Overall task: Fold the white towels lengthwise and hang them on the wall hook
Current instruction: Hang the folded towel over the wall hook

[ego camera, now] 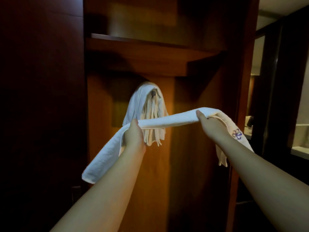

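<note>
Head view: left hand (pixel 134 134) and right hand (pixel 206 122), fingers curled around the folded white towel (pixel 168 120) stretched below the hook (pixel 153 93) that already carries hung towels (pixel 147 111), should lift its middle squarely over the hook.

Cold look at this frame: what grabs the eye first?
The folded white towel stretched across the middle, gripped by the left hand and the right hand, with both ends drooping. Just behind it, a bundle of hung towels drapes over the wall hook on the lit wood panel. A purple embroidered emblem shows on the right end.
</note>
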Demonstrator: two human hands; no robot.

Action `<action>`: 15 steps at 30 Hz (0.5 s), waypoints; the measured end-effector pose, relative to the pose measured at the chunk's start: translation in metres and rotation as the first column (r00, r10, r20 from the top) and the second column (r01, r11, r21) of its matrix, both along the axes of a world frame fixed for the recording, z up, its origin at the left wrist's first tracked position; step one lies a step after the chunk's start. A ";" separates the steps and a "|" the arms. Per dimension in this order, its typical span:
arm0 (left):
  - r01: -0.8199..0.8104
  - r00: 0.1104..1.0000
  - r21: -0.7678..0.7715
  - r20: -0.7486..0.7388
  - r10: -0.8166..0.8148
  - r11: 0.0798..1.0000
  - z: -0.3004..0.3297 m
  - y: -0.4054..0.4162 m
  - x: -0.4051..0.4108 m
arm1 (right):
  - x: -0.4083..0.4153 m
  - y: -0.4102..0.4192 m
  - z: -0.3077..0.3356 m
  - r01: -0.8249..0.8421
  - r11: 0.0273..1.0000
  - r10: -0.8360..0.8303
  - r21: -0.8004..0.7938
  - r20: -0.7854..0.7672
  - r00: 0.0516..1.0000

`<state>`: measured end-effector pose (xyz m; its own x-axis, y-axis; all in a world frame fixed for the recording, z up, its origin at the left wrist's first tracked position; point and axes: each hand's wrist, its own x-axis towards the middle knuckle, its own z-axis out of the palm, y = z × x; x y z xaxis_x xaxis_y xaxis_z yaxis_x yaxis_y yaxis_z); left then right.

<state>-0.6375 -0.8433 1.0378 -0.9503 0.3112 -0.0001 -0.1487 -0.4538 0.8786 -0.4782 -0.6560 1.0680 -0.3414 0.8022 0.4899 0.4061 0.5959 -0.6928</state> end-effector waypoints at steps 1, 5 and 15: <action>0.034 0.997 -0.030 -0.063 -0.036 0.999 0.008 -0.002 -0.013 | -0.009 0.002 0.006 -0.001 1.000 0.001 0.007 -0.001 1.000; 0.002 0.956 -0.128 -0.289 -0.039 0.992 0.041 -0.008 -0.061 | -0.047 0.011 0.030 -0.002 1.000 0.003 0.008 -0.039 0.999; -0.123 0.886 -0.099 -0.459 0.064 0.987 0.117 0.030 -0.166 | -0.140 0.053 0.090 -0.076 0.997 0.074 -0.011 -0.125 0.989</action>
<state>-0.8036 -0.8133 1.1546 -0.8804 0.2465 0.4052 0.3166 -0.3307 0.8891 -0.6183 -0.6026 1.1580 -0.3380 0.7847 0.5197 0.2710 0.6099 -0.7447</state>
